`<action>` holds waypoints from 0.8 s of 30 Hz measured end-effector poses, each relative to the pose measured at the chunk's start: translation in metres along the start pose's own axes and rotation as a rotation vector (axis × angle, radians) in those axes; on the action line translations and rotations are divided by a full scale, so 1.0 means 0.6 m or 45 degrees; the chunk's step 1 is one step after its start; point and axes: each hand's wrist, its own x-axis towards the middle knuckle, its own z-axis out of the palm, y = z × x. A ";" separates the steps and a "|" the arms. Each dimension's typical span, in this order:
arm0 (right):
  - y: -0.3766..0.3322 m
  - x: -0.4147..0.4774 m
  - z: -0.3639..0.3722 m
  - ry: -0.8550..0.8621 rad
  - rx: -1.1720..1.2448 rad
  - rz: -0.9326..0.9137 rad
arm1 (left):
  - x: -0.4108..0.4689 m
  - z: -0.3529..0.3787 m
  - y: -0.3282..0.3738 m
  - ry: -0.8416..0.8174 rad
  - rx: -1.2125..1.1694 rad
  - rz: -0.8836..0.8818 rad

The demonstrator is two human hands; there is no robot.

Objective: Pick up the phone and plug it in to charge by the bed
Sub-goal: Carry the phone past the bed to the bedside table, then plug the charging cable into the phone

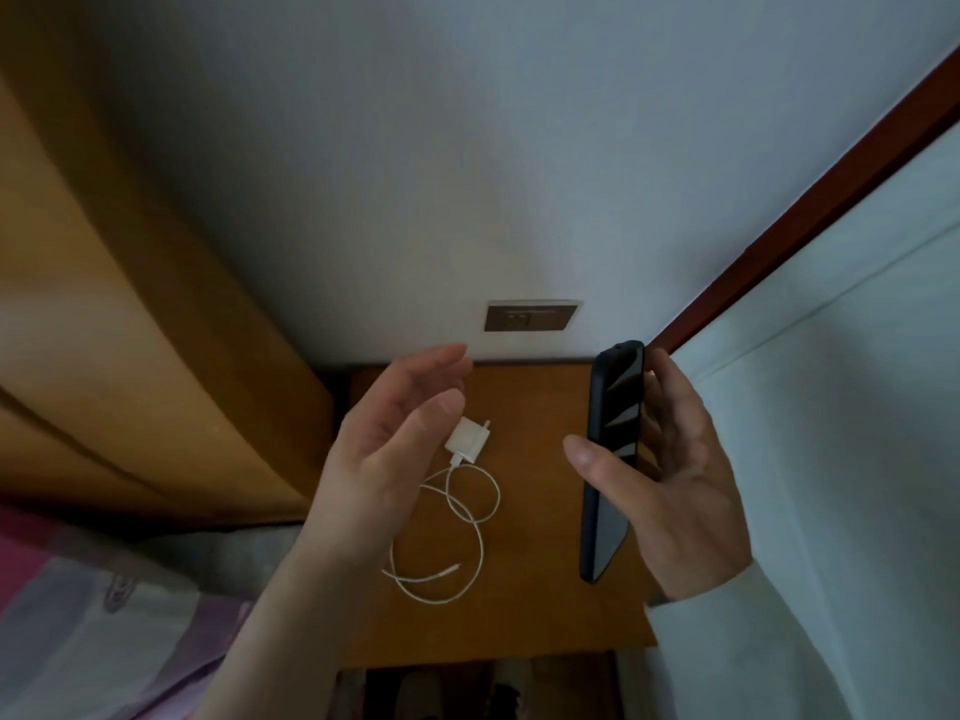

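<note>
My right hand [675, 480] grips a black phone [613, 454] on edge, upright above the right side of the wooden bedside table [540, 407], thumb on its near face. A white charger plug [466, 440] lies on the table with its white cable [467, 532] looped toward me, the free connector end resting near the loop's bottom. My left hand [384, 449] hovers open just left of the charger, fingers spread and curved, touching nothing. A grey wall socket [531, 315] sits on the wall just above the table.
A tan headboard [130, 330] rises at left, with striped pink and lilac bedding [93, 615] below it. A white curtain [857, 381] and a dark wooden frame [810, 200] fill the right side. Shoes show on the floor beneath the table's front edge.
</note>
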 end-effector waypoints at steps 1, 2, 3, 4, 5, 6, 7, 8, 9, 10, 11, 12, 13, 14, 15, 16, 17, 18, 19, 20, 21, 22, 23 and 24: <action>0.025 0.008 0.005 -0.001 -0.030 0.015 | 0.011 0.003 -0.029 0.000 0.027 -0.010; 0.046 0.016 0.011 -0.011 -0.044 0.032 | 0.022 0.005 -0.054 0.000 0.047 -0.020; 0.076 0.027 0.018 -0.011 -0.034 0.050 | 0.036 0.008 -0.090 0.003 0.061 -0.038; 0.093 0.033 0.022 -0.006 -0.019 0.065 | 0.045 0.009 -0.112 0.006 0.058 -0.058; 0.116 0.040 0.028 -0.003 -0.010 0.075 | 0.056 0.011 -0.139 0.008 0.070 -0.075; 0.132 0.045 0.033 0.010 -0.002 0.086 | 0.066 0.011 -0.161 0.024 0.073 -0.086; 0.149 0.051 0.036 0.017 0.004 0.093 | 0.075 0.012 -0.182 0.040 0.088 -0.091; 0.166 0.056 0.041 0.026 0.015 0.106 | 0.084 0.013 -0.202 0.054 0.090 -0.102; 0.188 0.065 0.045 0.020 0.024 0.117 | 0.094 0.015 -0.227 0.071 0.104 -0.107; 0.205 0.071 0.050 0.010 0.034 0.136 | 0.101 0.015 -0.248 0.088 0.107 -0.114; 0.218 0.076 0.051 0.011 0.048 0.144 | 0.105 0.014 -0.261 0.102 0.127 -0.109; 0.232 0.081 0.054 0.008 0.057 0.157 | 0.108 0.014 -0.274 0.106 0.145 -0.112; 0.250 0.084 0.056 0.008 0.063 0.166 | 0.106 0.014 -0.291 0.105 0.182 -0.114; 0.257 0.088 0.059 0.004 0.070 0.159 | 0.106 0.014 -0.299 0.102 0.206 -0.111; 0.269 0.088 0.062 -0.003 0.085 0.165 | 0.102 0.011 -0.313 0.096 0.230 -0.131; 0.274 0.090 0.065 -0.005 0.097 0.162 | 0.098 0.008 -0.322 0.086 0.248 -0.148; 0.282 0.090 0.068 -0.016 0.106 0.162 | 0.092 0.006 -0.334 0.064 0.280 -0.175; 0.290 0.092 0.072 -0.020 0.116 0.164 | 0.086 0.004 -0.346 0.042 0.311 -0.201; 0.297 0.092 0.076 -0.024 0.132 0.165 | 0.079 0.002 -0.358 0.022 0.344 -0.229; 0.301 0.094 0.078 -0.028 0.144 0.162 | 0.074 -0.001 -0.369 0.003 0.387 -0.248; 0.305 0.094 0.081 -0.036 0.156 0.166 | 0.067 -0.004 -0.380 -0.020 0.445 -0.275; 0.309 0.094 0.084 -0.040 0.167 0.165 | 0.059 -0.007 -0.391 -0.056 0.510 -0.293; 0.310 0.093 0.087 -0.041 0.180 0.163 | 0.053 -0.009 -0.398 -0.088 0.590 -0.294; 0.313 0.092 0.089 -0.038 0.192 0.160 | 0.046 -0.012 -0.408 -0.123 0.661 -0.278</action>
